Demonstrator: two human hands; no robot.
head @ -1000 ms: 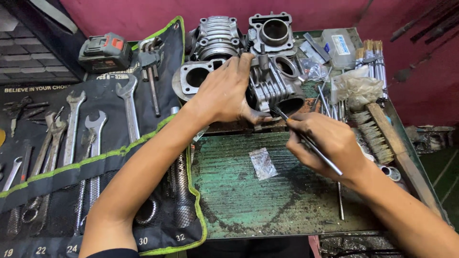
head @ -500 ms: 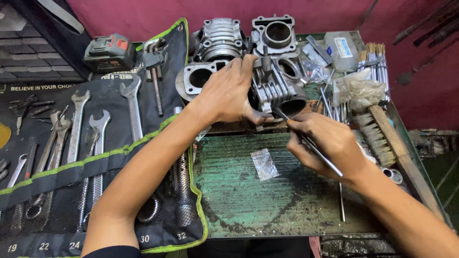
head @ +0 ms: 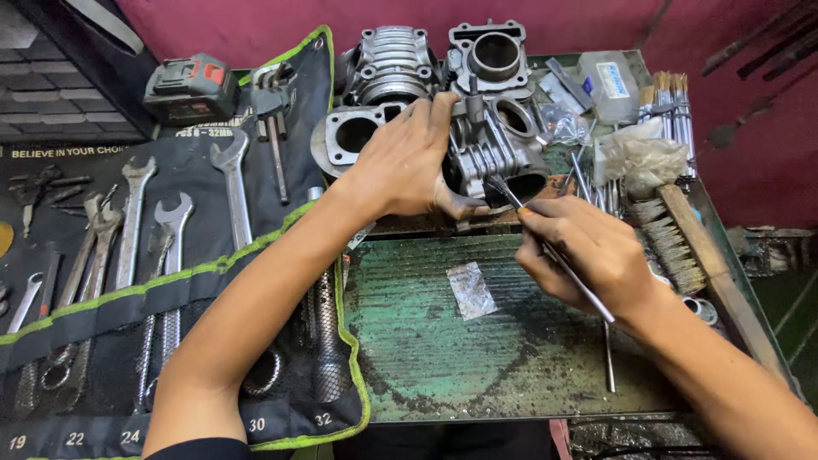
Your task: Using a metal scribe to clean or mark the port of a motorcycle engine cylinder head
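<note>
Grey cast-metal engine parts crowd the far end of the bench: four finned cylinder pieces in all, two at the back and two nearer. The left hand (head: 409, 162) lies spread over the nearest finned cylinder (head: 498, 158), palm on its top and thumb hooked round its near side, gripping it firmly. The right hand (head: 596, 255) pinches one thin metal rod (head: 554, 251) like a pen, fingers closed tight on the shaft; the rod's tip touches the cylinder's lower front edge, just beyond the fingertips, while its tail sticks out past the wrist.

One small clear plastic bag (head: 470, 290) lies on the green worn tray (head: 426, 341), which is otherwise open room between the forearms. One wire brush (head: 682, 238) runs along the tray's right edge, close beside the right hand. To the left, a black tool roll (head: 128, 307) with a green border overlaps the tray's left edge and holds at least six spanners. One cordless tool battery (head: 192, 85) sits at its top, well apart from both hands.
</note>
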